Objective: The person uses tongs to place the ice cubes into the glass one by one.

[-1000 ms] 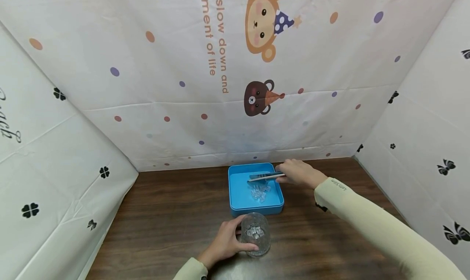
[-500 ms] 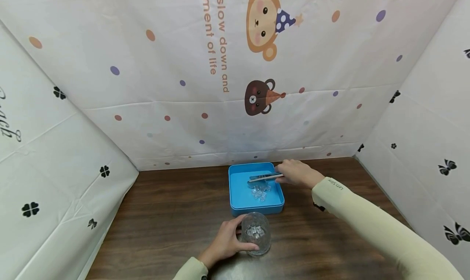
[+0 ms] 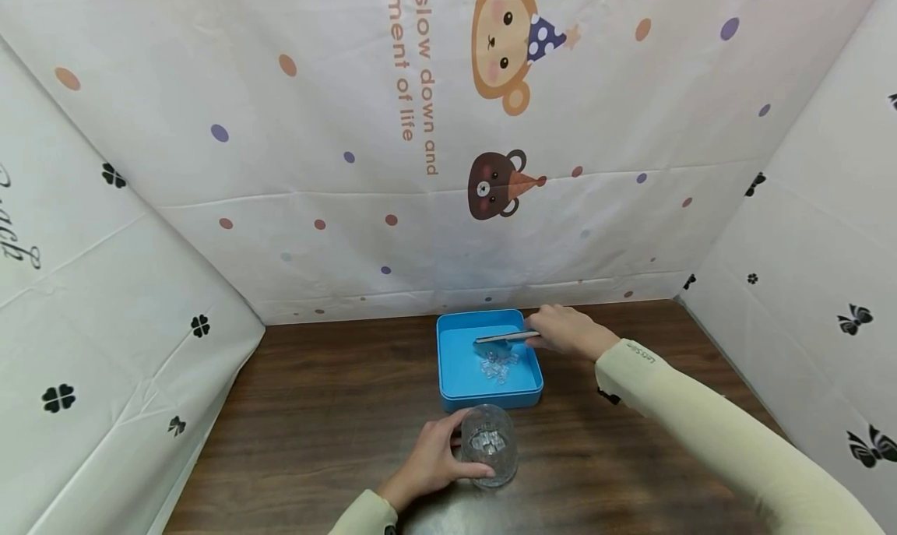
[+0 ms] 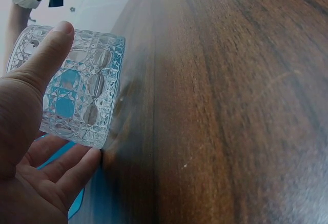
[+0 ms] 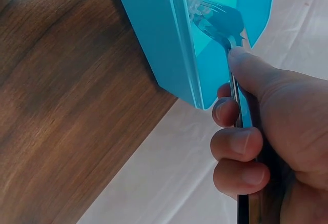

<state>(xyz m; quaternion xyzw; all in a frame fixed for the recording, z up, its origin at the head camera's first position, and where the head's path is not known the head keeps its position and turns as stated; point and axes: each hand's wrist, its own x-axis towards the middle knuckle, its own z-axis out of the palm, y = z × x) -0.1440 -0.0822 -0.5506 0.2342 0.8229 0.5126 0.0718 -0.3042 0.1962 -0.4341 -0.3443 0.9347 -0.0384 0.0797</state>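
Observation:
My left hand [image 3: 430, 461] holds a clear patterned glass [image 3: 501, 463] upright on the table, thumb on the near side and fingers behind. Several small clear cube-like pieces [image 3: 487, 441] lie inside it. Over the blue box [image 3: 455, 402], my right hand [image 3: 566, 331] grips metal tongs [image 3: 506, 337], whose ends reach down to a pile of similar clear pieces [image 3: 494, 368]. In the right wrist view, a fork-like tip shows on the tongs [image 5: 210, 28], with the thumb and curled fingers around the arms. Whether a piece sits between the tips, I cannot tell.
The dark wooden table [image 3: 336, 395] meets a white printed cloth [image 3: 350, 255] right behind the box. White cloth walls also stand at the left and right. The glass is just in front of the box.
The two arms of the tongs, seen apart earlier, have come together over the pile. My left hand and the glass have stayed in place.

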